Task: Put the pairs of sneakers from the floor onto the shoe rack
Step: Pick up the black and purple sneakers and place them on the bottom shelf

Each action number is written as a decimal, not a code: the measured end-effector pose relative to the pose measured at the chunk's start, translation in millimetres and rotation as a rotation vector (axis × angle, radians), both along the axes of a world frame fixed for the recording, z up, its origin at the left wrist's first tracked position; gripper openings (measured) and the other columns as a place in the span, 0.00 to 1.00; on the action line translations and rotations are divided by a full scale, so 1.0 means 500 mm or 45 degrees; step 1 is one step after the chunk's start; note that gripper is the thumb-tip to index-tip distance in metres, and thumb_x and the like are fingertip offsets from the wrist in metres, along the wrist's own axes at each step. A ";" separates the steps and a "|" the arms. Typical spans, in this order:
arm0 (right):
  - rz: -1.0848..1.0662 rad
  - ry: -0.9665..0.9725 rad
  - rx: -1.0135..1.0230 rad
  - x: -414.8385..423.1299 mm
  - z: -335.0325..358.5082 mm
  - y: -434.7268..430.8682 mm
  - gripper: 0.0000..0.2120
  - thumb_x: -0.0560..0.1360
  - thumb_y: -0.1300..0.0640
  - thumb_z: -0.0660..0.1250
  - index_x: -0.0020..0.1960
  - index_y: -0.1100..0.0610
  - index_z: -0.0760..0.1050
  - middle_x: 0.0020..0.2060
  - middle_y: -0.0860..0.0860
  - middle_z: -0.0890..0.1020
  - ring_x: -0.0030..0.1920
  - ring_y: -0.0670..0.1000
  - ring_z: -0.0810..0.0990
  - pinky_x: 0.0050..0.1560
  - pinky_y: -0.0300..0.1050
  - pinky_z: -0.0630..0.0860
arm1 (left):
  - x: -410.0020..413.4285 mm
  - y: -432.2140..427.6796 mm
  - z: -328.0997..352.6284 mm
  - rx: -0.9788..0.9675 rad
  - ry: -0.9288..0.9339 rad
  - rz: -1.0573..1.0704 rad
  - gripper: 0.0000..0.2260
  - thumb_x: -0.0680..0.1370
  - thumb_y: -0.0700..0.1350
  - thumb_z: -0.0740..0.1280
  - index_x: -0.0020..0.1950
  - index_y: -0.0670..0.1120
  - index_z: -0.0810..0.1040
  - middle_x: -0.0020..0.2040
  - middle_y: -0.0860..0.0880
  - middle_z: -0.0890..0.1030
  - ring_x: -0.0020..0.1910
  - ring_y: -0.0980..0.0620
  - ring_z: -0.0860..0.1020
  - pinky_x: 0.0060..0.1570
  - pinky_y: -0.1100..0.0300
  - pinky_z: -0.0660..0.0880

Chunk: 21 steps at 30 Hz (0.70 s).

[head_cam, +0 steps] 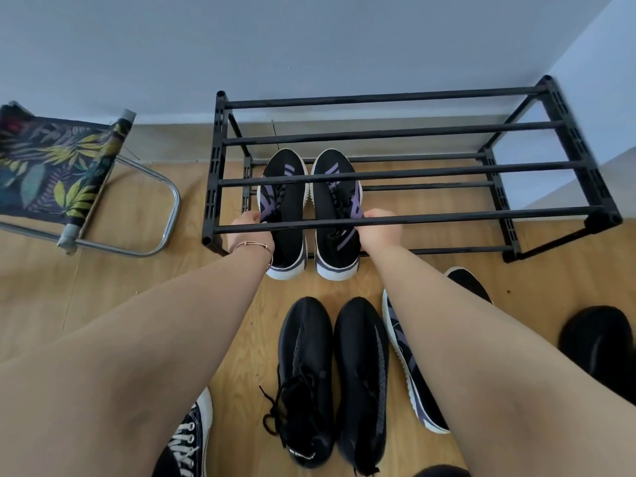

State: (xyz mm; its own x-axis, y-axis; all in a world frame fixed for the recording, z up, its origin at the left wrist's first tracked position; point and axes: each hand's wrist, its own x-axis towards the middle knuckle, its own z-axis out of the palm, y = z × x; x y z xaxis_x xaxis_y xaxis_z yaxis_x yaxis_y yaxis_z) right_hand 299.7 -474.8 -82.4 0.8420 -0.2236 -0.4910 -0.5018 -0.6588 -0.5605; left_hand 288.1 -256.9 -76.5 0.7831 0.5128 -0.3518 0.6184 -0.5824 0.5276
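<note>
A black two-tier shoe rack [395,220] stands against the wall. On its lower tier, toes toward the wall, sits a pair of black sneakers with purple stripes and white soles: the left shoe [285,187] and the right shoe [335,191]. My left hand [249,230] grips the left shoe by its collar. My right hand [380,228] grips the right shoe the same way. Both hands reach under the rack's front top bar. On the floor nearer to me lies an all-black pair of sneakers [330,373].
A folding stool [69,173] with leaf-print fabric stands left of the rack. Another black-and-purple sneaker [409,366] lies under my right forearm, a black shoe [599,342] at the right edge, and a black canvas sneaker with white laces [189,442] at the bottom left.
</note>
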 end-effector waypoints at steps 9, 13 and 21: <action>0.383 -0.404 -0.545 -0.121 0.066 0.066 0.22 0.78 0.50 0.67 0.68 0.58 0.71 0.61 0.57 0.77 0.62 0.58 0.75 0.56 0.50 0.78 | -0.088 -0.043 0.048 0.276 0.044 -0.388 0.24 0.83 0.50 0.60 0.78 0.48 0.61 0.69 0.40 0.73 0.66 0.41 0.74 0.59 0.46 0.79; 0.408 -0.420 -0.700 -0.182 0.074 0.072 0.25 0.74 0.50 0.71 0.67 0.58 0.71 0.61 0.57 0.77 0.60 0.58 0.75 0.56 0.51 0.75 | -0.142 -0.055 0.074 0.301 -0.032 -0.497 0.24 0.82 0.50 0.63 0.75 0.43 0.64 0.70 0.40 0.71 0.68 0.40 0.69 0.67 0.47 0.72; 0.180 -0.179 -0.640 -0.320 0.081 0.045 0.20 0.76 0.53 0.68 0.66 0.56 0.70 0.61 0.55 0.76 0.59 0.57 0.76 0.55 0.52 0.75 | -0.292 -0.071 0.092 0.172 -0.025 -0.439 0.27 0.81 0.48 0.64 0.78 0.45 0.60 0.74 0.44 0.66 0.72 0.43 0.65 0.71 0.51 0.67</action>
State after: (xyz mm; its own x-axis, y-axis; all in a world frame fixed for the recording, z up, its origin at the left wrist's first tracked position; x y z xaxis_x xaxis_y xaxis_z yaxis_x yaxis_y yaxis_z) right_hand 140.0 -452.4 -42.1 0.9308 -0.2815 -0.2332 -0.3316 -0.9188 -0.2143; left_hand 142.1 -292.5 -30.4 0.9239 0.2586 -0.2820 0.3643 -0.8201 0.4413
